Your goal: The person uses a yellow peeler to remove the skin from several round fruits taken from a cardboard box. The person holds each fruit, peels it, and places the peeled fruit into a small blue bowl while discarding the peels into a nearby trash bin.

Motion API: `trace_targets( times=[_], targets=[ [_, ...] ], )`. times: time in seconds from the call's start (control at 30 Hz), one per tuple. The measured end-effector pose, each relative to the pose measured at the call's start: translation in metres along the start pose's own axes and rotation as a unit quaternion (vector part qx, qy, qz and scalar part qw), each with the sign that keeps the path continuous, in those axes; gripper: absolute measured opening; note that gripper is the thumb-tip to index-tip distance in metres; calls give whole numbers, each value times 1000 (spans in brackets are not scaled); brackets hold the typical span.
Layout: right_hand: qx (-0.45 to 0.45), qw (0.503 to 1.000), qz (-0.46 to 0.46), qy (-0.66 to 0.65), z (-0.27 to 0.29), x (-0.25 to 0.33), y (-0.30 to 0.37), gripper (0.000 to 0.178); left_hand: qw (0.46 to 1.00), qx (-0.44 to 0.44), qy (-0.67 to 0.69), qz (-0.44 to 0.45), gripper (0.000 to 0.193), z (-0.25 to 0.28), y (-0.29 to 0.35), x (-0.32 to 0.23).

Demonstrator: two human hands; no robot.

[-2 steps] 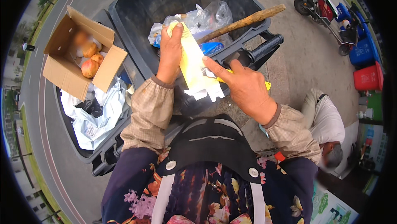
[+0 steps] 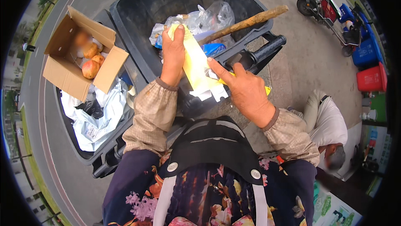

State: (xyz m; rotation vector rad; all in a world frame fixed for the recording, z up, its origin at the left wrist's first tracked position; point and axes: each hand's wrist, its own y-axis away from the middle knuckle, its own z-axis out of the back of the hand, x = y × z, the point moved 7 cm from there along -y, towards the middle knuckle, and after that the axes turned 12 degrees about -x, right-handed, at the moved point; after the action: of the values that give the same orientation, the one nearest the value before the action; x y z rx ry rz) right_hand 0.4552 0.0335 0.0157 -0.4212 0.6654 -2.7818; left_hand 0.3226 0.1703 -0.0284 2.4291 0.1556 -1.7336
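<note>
Outdoors on grey pavement (image 2: 288, 55), with a road (image 2: 31, 80) curving down the left, a scooter (image 2: 330, 9) parked at the upper right beside a blue bin (image 2: 366, 57) and a red bin (image 2: 371, 79), and, lower on that side, a person (image 2: 330, 117) in a pale top. Straight ahead, with its mouth facing up, a large dark bin (image 2: 144, 19), holding clear plastic bags (image 2: 219, 15), a scrap of blue plastic (image 2: 214, 49) and a rough wooden stick (image 2: 246, 22) slanting out across the rim. At the left, over a second dark bin (image 2: 76, 144) stuffed with white bags (image 2: 92, 121), an open cardboard box (image 2: 62, 73) with round fruit (image 2: 90, 69) inside. Held up before the near side of the large bin, a long yellow sheet (image 2: 194, 63), pinched near its upper end by the left hand (image 2: 173, 57), with thumb on the front and fingers wrapped behind. Running from upper left to lower right along its long axis, down to ragged white ends. Nearer of the two, and in firm contact: the left hand. Just off the sheet's right edge, the right hand (image 2: 248, 92), clenched around a yellow tool (image 2: 267, 90) with a pale, metal-looking tip against or just beside the paper, and with index finger pointing up and left toward that same edge. No telling, from this angle, about actual contact between fingertip and sheet. From the right fingers, sheet directly to the left, angled across.
</note>
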Motion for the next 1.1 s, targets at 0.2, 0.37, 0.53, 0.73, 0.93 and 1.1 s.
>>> trace_targets(
  times=[0.2,0.37,0.53,0.73,0.93,1.1],
  targets=[
    [-11,994,95,52,-6,-6,9,61,993,67,-93,-3,36,3,6,25],
    [8,987,132,94,9,-10,6,48,992,96,-85,-7,34,-3,20,9],
    [-38,987,69,142,18,-28,7,34,980,174,-63,72,29,-21,46,0],
    [-234,955,-173,57,135,-140,12,32,984,128,-62,111,30,3,65,11],
    [-23,939,-39,-340,53,-8,24,50,986,134,-88,48,32,-34,46,20],
    [-19,922,-85,-376,26,3,38,42,984,127,-117,39,33,-35,53,24]
  ],
)
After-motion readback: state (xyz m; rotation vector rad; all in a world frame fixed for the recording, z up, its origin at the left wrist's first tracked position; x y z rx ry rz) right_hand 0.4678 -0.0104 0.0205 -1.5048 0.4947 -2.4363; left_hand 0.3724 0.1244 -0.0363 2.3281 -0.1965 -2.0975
